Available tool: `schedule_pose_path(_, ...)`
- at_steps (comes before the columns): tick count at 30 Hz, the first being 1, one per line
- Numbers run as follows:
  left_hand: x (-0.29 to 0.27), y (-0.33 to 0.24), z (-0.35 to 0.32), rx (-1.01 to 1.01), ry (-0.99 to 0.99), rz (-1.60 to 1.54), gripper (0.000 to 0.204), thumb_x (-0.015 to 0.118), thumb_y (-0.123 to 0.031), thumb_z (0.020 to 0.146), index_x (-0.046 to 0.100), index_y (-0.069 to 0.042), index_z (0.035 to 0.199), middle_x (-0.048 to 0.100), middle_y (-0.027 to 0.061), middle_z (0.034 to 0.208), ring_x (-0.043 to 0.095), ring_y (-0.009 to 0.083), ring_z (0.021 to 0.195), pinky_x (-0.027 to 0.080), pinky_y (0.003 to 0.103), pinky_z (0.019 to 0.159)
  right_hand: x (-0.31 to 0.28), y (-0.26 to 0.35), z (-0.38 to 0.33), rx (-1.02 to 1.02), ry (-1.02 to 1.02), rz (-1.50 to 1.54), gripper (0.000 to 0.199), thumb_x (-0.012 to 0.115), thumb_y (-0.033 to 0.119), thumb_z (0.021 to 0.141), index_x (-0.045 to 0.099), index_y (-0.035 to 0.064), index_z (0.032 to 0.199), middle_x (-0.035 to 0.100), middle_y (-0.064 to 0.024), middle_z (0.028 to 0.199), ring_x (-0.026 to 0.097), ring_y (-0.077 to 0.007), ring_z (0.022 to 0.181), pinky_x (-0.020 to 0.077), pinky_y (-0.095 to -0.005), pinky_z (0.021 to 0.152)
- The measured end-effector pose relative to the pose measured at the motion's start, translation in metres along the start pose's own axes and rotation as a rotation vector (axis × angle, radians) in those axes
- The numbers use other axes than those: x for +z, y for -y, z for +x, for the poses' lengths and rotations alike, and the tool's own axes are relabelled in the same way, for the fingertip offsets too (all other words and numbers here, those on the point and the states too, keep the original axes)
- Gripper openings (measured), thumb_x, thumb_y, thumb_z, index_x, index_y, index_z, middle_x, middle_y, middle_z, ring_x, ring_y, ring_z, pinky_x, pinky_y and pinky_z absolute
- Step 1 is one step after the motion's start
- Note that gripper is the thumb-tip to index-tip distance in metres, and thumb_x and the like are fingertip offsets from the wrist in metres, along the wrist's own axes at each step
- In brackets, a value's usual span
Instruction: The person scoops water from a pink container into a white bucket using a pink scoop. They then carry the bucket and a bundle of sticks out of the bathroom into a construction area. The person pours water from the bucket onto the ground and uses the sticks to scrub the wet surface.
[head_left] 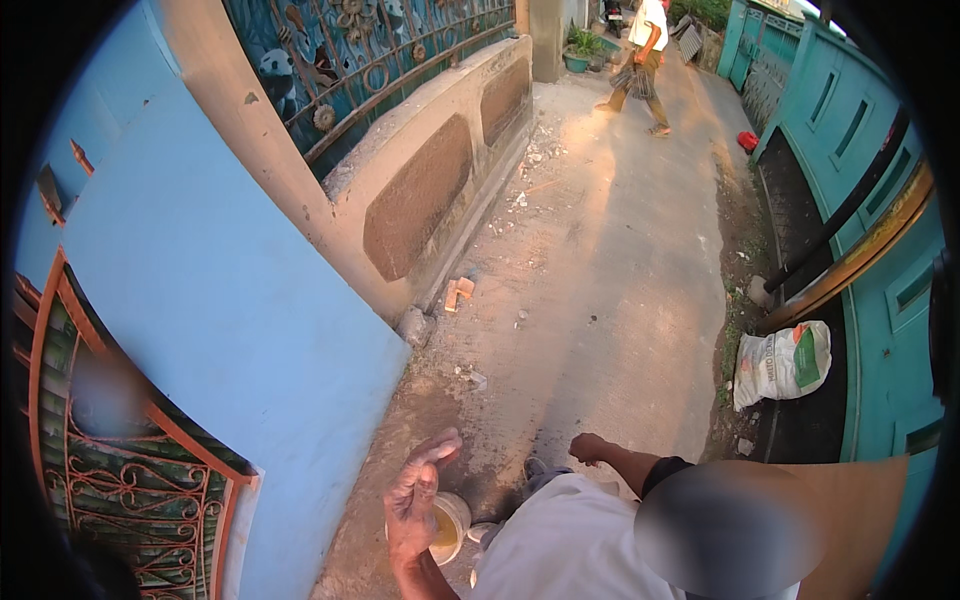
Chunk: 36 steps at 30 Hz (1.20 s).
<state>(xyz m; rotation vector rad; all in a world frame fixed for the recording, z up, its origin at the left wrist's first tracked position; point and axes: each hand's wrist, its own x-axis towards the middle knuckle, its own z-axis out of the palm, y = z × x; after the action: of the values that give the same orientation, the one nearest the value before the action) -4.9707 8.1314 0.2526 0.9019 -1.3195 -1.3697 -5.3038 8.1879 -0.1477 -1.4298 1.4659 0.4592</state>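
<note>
Standing upright beneath left hand (pixel 418 495): tub (pixel 452 520)

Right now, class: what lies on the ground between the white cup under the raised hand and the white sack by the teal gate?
In the head view, between the cup and the sack lies bare concrete lane, crossed by another person's outstretched arm.

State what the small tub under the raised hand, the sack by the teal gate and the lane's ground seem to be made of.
Tub: probably plastic, white with a smooth thin rim, yellowish content inside.
Sack: seemingly woven plastic, white with a green patch, creased and slumped.
Ground: looks like concrete, grey, matt, stained and gritty.
Left hand is open above the tub.
</note>
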Motion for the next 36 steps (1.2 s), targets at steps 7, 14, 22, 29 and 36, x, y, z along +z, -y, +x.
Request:
schedule_pose_path(7, 0.086, -0.067, 0.061, 0.352, 0.378, -0.327, 0.040, 0.054, -0.036, 0.096, 0.064, 0.000, 0.084, 0.066, 0.0240, 0.093, 0.064, 0.0371, 0.093, 0.049, 0.053, 0.088, 0.005, -0.052, -0.027, -0.064, -0.135, 0.072, 0.013, 0.056, 0.005, 0.077, 0.063, -0.0064, 0.079, 0.067, -0.0154, 0.068, 0.067, -0.0222, 0.055, 0.0554, -0.0346, 0.048)
schedule_pose_path(14, 0.108, -0.121, 0.045, 0.220, 0.605, -0.607, 0.031, 0.064, -0.032, 0.090, 0.063, -0.005, 0.075, 0.065, 0.0225, 0.096, 0.065, 0.0361, 0.091, 0.049, 0.054, 0.088, 0.046, -0.059, -0.042, 0.246, -0.165, 0.541, 0.014, 0.056, 0.005, 0.081, 0.064, -0.0053, 0.086, 0.067, -0.0146, 0.072, 0.068, -0.0216, 0.059, 0.0569, -0.0344, 0.051)
schedule_pose_path(22, 0.132, -0.122, 0.020, 0.353, 1.248, -1.275, 0.095, 0.063, -0.073, 0.071, 0.054, 0.012, 0.112, 0.059, 0.0238, 0.105, 0.059, 0.0321, 0.097, 0.046, 0.043, 0.078, 0.102, -0.074, -0.057, 0.267, -0.235, 0.544, 0.019, 0.057, 0.015, 0.084, 0.064, -0.0024, 0.086, 0.067, -0.0134, 0.070, 0.068, -0.0213, 0.058, 0.0557, -0.0372, 0.049)
schedule_pose_path(29, 0.094, -0.130, -0.028, 0.149, 1.421, -1.327, 0.093, 0.076, -0.065, 0.064, 0.052, 0.012, 0.111, 0.058, 0.0206, 0.103, 0.057, 0.0330, 0.093, 0.045, 0.042, 0.076, 0.068, 0.026, -0.004, -0.174, -0.379, 0.180, 0.018, 0.062, 0.018, 0.076, 0.065, 0.0027, 0.084, 0.068, -0.0124, 0.077, 0.068, -0.0279, 0.070, 0.0564, -0.0397, 0.067)
schedule_pose_path(36, 0.080, -0.100, -0.035, 0.440, 1.262, -1.452, 0.086, 0.074, -0.060, 0.072, 0.051, 0.013, 0.110, 0.056, 0.0241, 0.102, 0.057, 0.0351, 0.090, 0.045, 0.045, 0.076, 0.082, 0.034, -0.023, -0.111, -0.328, 0.140, 0.025, 0.066, 0.023, 0.069, 0.067, 0.0052, 0.085, 0.066, -0.0152, 0.089, 0.066, -0.0310, 0.086, 0.0552, -0.0417, 0.075)
